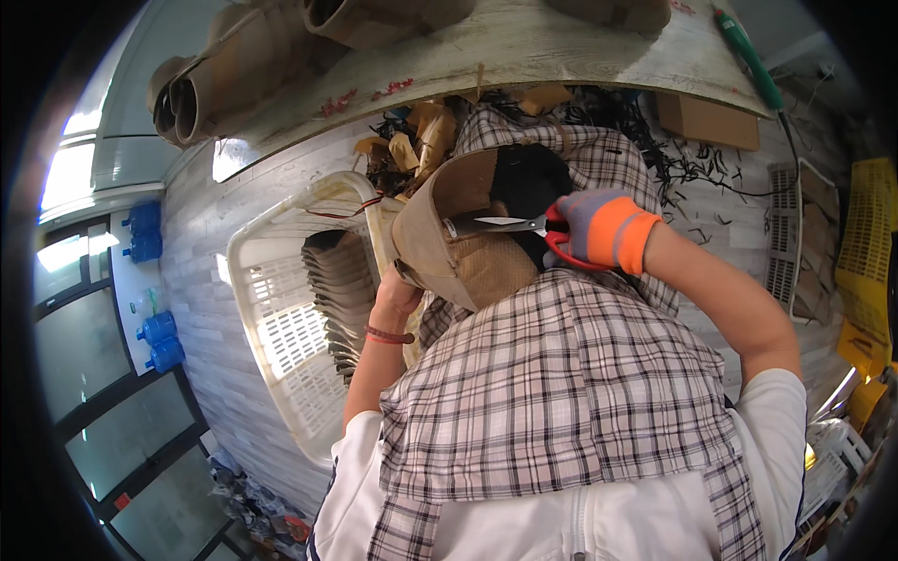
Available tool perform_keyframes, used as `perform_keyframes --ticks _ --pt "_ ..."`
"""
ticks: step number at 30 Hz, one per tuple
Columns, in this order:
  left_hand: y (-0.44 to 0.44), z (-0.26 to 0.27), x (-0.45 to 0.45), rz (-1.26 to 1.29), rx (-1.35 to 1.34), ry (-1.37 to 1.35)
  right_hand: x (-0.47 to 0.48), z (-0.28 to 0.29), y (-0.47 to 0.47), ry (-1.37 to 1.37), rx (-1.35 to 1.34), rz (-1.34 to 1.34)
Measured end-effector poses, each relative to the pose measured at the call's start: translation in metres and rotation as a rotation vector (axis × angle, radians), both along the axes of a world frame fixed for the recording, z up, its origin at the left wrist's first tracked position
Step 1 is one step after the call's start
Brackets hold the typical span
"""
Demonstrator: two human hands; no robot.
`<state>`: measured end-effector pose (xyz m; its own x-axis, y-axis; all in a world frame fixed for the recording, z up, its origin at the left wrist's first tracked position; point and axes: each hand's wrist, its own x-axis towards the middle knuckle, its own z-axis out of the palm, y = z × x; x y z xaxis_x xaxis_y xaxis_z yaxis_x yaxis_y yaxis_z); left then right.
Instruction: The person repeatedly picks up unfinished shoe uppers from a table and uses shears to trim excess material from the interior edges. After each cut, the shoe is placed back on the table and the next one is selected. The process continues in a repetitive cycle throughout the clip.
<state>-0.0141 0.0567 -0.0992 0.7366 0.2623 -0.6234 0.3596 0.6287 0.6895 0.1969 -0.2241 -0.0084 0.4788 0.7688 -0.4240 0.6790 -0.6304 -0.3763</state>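
My right hand [603, 228], in an orange and grey glove, is shut on the red-handled scissors [515, 224]. The blades point left and lie at the opening of a tan fabric piece [449, 259], curved like a cap, with a black patch inside. It rests over my lap on a plaid apron [505, 393]. My bare left hand [400, 289] grips the lower left edge of this piece; its fingers are partly hidden behind the fabric. Whether the blades touch the fabric I cannot tell.
A white plastic basket [263, 379] holding a stack of similar pieces [344, 280] stands to the left. Ahead, a worktop [561, 59] bears more tan pieces [238, 91] and a green corded tool [747, 56]. Black scraps [691, 165], a cardboard box [708, 121] and crates [866, 238] lie beyond.
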Motion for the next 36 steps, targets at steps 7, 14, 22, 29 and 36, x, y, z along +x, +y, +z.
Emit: perform_keyframes --ticks 7,14,22,29,36 --pt "0.001 -0.014 -0.001 0.007 -0.039 -0.014 0.015 -0.016 -0.006 -0.116 0.063 0.14" --pt "-0.007 -0.004 0.004 -0.047 -0.086 -0.033 0.015 -0.01 0.004 0.063 -0.037 0.131" --pt "0.001 -0.015 0.0 -0.049 -0.135 -0.026 0.01 0.011 0.028 0.048 -0.068 0.156" --pt "0.001 -0.018 -0.003 0.001 -0.067 -0.002 0.004 0.01 0.05 0.059 -0.084 0.252" --pt "0.001 -0.022 -0.001 0.019 -0.073 -0.014 0.002 0.01 0.052 0.092 -0.104 0.256"
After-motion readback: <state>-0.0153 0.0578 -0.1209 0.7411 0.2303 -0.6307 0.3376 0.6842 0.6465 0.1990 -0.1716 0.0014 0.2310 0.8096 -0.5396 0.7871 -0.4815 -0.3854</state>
